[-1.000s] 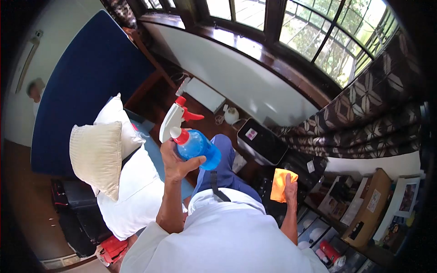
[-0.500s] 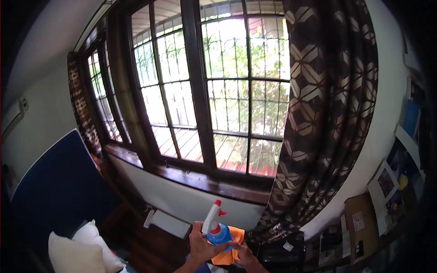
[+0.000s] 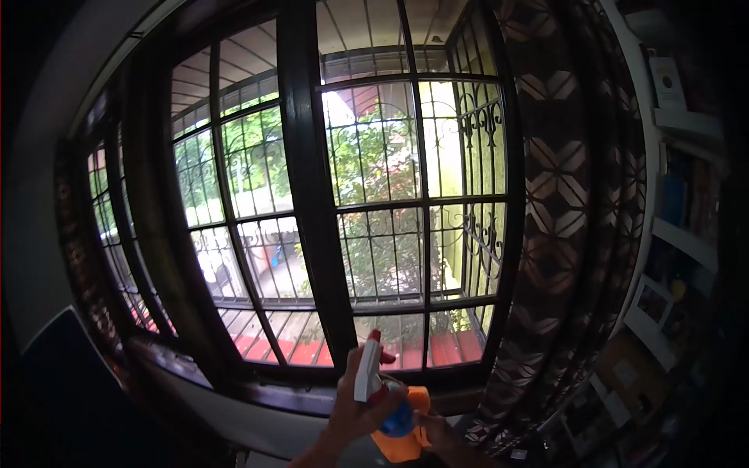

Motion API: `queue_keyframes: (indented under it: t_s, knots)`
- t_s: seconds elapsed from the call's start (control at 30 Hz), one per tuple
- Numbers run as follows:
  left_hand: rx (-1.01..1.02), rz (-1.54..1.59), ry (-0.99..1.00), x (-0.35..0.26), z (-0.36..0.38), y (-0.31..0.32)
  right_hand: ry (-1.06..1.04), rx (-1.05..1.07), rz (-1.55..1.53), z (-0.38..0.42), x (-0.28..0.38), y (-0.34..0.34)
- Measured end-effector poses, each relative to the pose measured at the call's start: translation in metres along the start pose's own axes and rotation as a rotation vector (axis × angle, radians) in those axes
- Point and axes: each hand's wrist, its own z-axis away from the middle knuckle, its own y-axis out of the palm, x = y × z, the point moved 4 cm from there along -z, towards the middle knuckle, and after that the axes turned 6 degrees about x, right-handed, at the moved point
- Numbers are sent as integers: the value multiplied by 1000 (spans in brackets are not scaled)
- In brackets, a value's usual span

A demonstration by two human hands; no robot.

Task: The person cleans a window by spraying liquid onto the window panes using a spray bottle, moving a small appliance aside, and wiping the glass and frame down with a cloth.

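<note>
Spray bottle [image 3: 368, 376], blue-bodied, is held up before the window sill [image 3: 292, 398], the left hand [image 3: 353, 412] wrapped round it; the right hand [image 3: 439, 430], just beside, grips an orange cloth [image 3: 398, 448].

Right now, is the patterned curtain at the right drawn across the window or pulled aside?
Pulled aside: the curtain hangs in folds at the right of the window, whose neighbouring panes show plants outside.
</note>
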Motion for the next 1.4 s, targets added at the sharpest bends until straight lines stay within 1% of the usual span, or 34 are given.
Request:
queue_keyframes:
  t_s: [0.07, 0.13, 0.2, 0.27, 0.3, 0.33, 0.37, 0.4, 0.43, 0.47, 0.5, 0.53, 0.57, 0.6, 0.67, 0.8, 0.87, 0.93, 1.0, 1.07, 1.13, 1.2, 1.27, 1.3, 1.4]
  knots:
    - [92, 22, -62, -21, -39, -24, -169, -28, 176, -33, 25, 11]
    - [157, -11, 99, -37, -78, -47, -182, 60, 217, -68, 58, 41]
    - [151, -45, 206, -58, -115, -67, -252, 69, 323, -96, 91, 77]
    - [219, 27, 277, -93, -154, -79, -347, 110, 462, -127, 123, 95]
    - [181, 11, 270, -111, -171, -83, -385, 170, 606, -134, 146, 112]
    - [186, 40, 278, -124, -193, -90, -420, 230, 750, -139, 171, 130]
    - [175, 35, 257, -137, -213, -96, -429, 190, 797, -144, 195, 141]
    - [154, 6, 315, -148, -234, -103, -437, 152, 842, -149, 219, 151]
    - [85, -121, 339, -167, -252, -106, -519, 84, 888, -146, 242, 166]
    - [28, -168, 358, -179, -274, -110, -600, 14, 932, -140, 263, 180]
    - [-13, -278, 374, -190, -298, -115, -652, -7, 930, -137, 281, 187]
    - [-17, -280, 453, -204, -313, -111, -702, -27, 928, -132, 296, 191]
    - [13, -444, 380, -213, -338, -116, -733, -80, 932, -125, 306, 195]
    - [12, -448, 384, -221, -356, -116, -736, -75, 932, -120, 313, 196]
    - [-63, -553, 504, -237, -380, -112, -749, -137, 1073, -108, 325, 196]
    - [-117, -579, 576, -263, -408, -99, -808, -156, 1066, -88, 341, 185]
    - [-92, -608, 466, -269, -421, -98, -816, -175, 1044, -79, 349, 177]
    - [-87, -647, 481, -269, -428, -100, -803, -209, 1020, -68, 355, 170]
    - [-192, -598, 562, -270, -425, -103, -804, -239, 1017, -61, 357, 165]
    - [-219, -605, 529, -265, -419, -106, -840, -269, 1048, -56, 359, 157]
    - [-154, -593, 492, -257, -412, -104, -854, -294, 1063, -54, 362, 153]
    - [-128, -577, 509, -249, -402, -99, -870, -316, 1074, -51, 365, 151]
    - [-71, -589, 444, -238, -395, -97, -844, -354, 1066, -49, 367, 148]
    - [-75, -606, 407, -230, -403, -102, -842, -353, 1065, -51, 368, 146]
    - [-94, -569, 400, -212, -397, -106, -882, -379, 1093, -57, 374, 142]
